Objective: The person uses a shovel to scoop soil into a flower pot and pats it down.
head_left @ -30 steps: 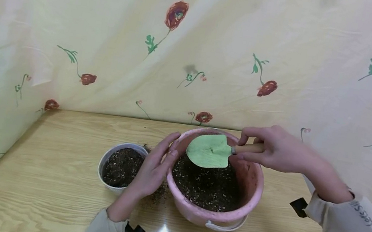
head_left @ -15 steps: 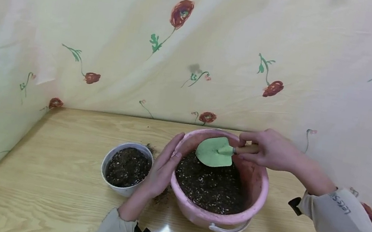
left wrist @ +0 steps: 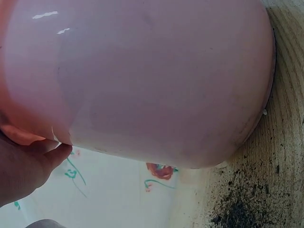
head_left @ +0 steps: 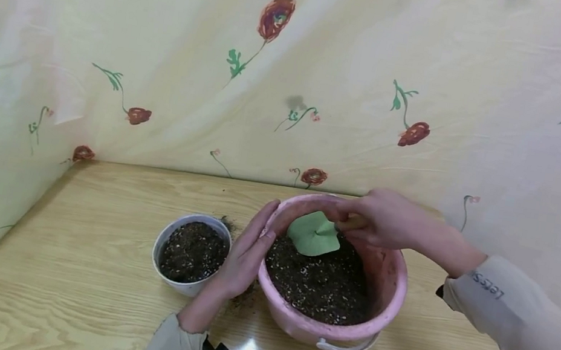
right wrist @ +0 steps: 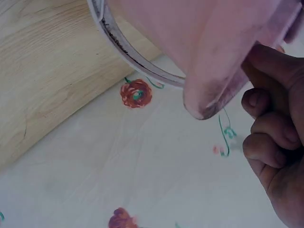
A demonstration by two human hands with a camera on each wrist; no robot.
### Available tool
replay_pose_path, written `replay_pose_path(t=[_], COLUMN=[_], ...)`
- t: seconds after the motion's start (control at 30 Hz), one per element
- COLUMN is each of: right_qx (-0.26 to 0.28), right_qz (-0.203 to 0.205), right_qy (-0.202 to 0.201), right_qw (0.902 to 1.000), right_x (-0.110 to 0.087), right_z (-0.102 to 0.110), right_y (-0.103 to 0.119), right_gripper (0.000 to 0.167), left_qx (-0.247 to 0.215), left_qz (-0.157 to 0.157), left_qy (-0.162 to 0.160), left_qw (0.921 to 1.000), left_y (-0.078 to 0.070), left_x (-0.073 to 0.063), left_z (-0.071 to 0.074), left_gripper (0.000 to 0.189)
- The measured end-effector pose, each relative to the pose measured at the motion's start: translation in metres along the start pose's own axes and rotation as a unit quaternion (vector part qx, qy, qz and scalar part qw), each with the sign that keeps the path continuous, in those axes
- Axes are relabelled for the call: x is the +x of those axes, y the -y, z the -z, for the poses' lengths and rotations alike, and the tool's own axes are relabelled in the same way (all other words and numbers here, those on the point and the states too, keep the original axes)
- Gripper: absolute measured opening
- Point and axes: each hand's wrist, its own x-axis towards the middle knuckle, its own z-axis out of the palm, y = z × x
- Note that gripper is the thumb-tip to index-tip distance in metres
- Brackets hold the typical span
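Observation:
My right hand (head_left: 383, 219) grips the wooden handle (head_left: 352, 222) of a small green garden trowel (head_left: 314, 234). The trowel's blade is inside a pink bucket (head_left: 280, 313), low over dark potting soil (head_left: 318, 282) flecked with white; whether its tip touches the soil I cannot tell. In the right wrist view, curled fingers (right wrist: 268, 137) show beside the bucket's rim. My left hand (head_left: 242, 258) rests with fairly straight fingers against the bucket's left rim. Its fingertips (left wrist: 59, 154) touch the rim in the left wrist view.
A smaller white pot (head_left: 185, 288) filled with soil stands just left of my left hand. Spilled soil (left wrist: 237, 209) lies on the wooden table (head_left: 79, 265) between pot and bucket. The bucket's white handle (head_left: 346, 349) hangs in front. A flowered cloth (head_left: 193, 63) rises behind.
My right hand has carried the trowel lower into the bucket, its blade first shifting right, then left and down. The left hand stays on the rim. The head view has shifted slightly.

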Motion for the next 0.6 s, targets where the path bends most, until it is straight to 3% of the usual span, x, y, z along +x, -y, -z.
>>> replay_pose_path(t=[0.17,0.3,0.6], right_qx=[-0.004,0.021,0.084], right_qz=[0.008,0.001,0.063], right_qy=[0.038,0.048,0.043], right_qw=[0.9992,0.9986,0.9936], right_x=[0.011,0.013,0.016], right_z=[-0.008,-0.017,-0.033], right_y=[0.003,0.003,0.007], right_gripper=[0.018,0.027,0.031], left_qx=[-0.013,-0.017,-0.009], left_qz=[0.006,0.004,-0.004], left_qy=[0.001,0.006,-0.005], left_qw=[0.9999,0.9998,0.9999], left_y=[-0.001,0.001,0.002], left_x=[0.000,0.000,0.000], left_z=[0.000,-0.001,0.000], left_gripper=[0.051,0.052,0.052])
